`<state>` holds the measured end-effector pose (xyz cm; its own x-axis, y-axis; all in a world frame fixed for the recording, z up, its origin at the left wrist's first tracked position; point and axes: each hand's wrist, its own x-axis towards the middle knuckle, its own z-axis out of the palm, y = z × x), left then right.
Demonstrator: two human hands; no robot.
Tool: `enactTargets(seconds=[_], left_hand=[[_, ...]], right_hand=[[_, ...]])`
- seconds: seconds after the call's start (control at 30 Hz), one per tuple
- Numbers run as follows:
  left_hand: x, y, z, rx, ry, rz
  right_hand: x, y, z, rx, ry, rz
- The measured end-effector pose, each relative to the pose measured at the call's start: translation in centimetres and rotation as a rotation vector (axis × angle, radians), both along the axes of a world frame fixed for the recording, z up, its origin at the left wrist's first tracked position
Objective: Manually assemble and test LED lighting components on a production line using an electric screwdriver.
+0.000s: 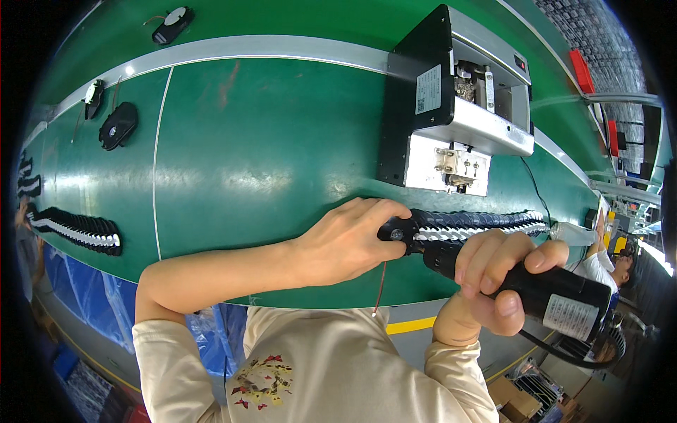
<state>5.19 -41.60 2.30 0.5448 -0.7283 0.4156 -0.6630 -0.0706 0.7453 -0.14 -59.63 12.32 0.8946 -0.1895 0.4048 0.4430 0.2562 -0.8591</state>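
Observation:
My right hand (504,278) is wrapped round a black electric screwdriver (557,299) with a white label and a cable at its rear end. Its tip points left, at a small black part (399,233) that my left hand (356,240) grips by thumb and fingers. From that part a thin reddish-brown wire (381,287) hangs over the table's front edge. Whether the bit sits in a screw is too small to make out. Just behind the screwdriver lies a long row of stacked black and white parts (479,224).
A black and silver machine (451,106) stands behind my hands. Loose black parts (118,127) lie at the far left, and another stacked row (77,229) sits at the left edge. A silver rail (282,48) crosses the back. Another person (612,268) is at the right.

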Motion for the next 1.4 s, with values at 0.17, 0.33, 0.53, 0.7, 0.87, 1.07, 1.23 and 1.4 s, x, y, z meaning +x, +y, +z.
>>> enactTargets(seconds=[0.17, 0.33, 0.53, 0.7, 0.87, 1.07, 1.23, 1.4], left_hand=[[0.0, 0.0, -0.1, 0.017, -0.026, -0.051], [0.1, 0.6, 0.4, 0.032, -0.021, -0.062], [0.1, 0.5, 0.4, 0.033, 0.040, -0.084], [0.5, 0.4, -0.2, -0.030, 0.076, -0.079], [3.3, 3.2, 2.8, 0.033, 0.159, -0.190], [11.5, 7.3, 4.7, 0.232, -0.029, -0.032], [19.2, 8.0, 3.0, 0.164, -0.460, 0.744], [23.7, 13.0, 1.6, 0.362, -0.206, 1.055]], right_hand=[[-0.3, 0.0, 0.6, -0.272, -0.134, 0.156], [-0.1, 0.5, 0.0, -0.322, -0.176, 0.166], [0.0, 0.5, -0.3, -0.281, -0.136, 0.157], [0.1, -2.0, 0.7, -0.047, -0.181, 0.183], [-0.4, -4.7, 3.1, 0.078, -0.391, 0.025], [0.2, -5.8, 2.0, 0.012, -0.367, 0.037], [0.1, -5.8, 1.6, -0.010, -0.365, 0.017], [0.0, -5.8, 1.3, -0.044, -0.322, 0.047]])
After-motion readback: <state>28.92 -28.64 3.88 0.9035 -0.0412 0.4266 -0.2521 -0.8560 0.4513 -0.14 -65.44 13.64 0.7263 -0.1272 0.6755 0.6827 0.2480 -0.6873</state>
